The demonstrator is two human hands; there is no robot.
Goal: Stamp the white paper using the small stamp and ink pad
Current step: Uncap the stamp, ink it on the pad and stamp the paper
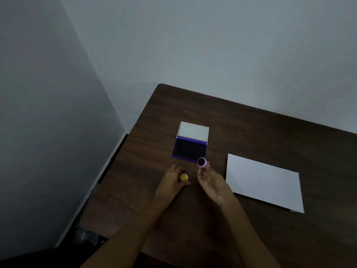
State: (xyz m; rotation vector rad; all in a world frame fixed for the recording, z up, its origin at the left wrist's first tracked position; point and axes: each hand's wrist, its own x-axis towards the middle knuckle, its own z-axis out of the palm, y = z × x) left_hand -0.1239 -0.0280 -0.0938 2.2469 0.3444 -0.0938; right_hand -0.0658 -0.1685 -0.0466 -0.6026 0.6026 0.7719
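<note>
An open ink pad (189,149) with a dark purple pad and a raised white lid sits on the brown table (251,132). Just in front of it, my right hand (212,183) holds a small round purple stamp (201,162) at its fingertips, its dark inked face turned up towards me. My left hand (172,180) rests on the table to the left, fingers closed around a small yellow round piece (184,177). The white paper (264,182) lies flat to the right of my right hand.
The table's left edge runs close to a grey wall corner (108,132). Its far edge meets the back wall. A dark object lies on the floor at the lower left (87,236).
</note>
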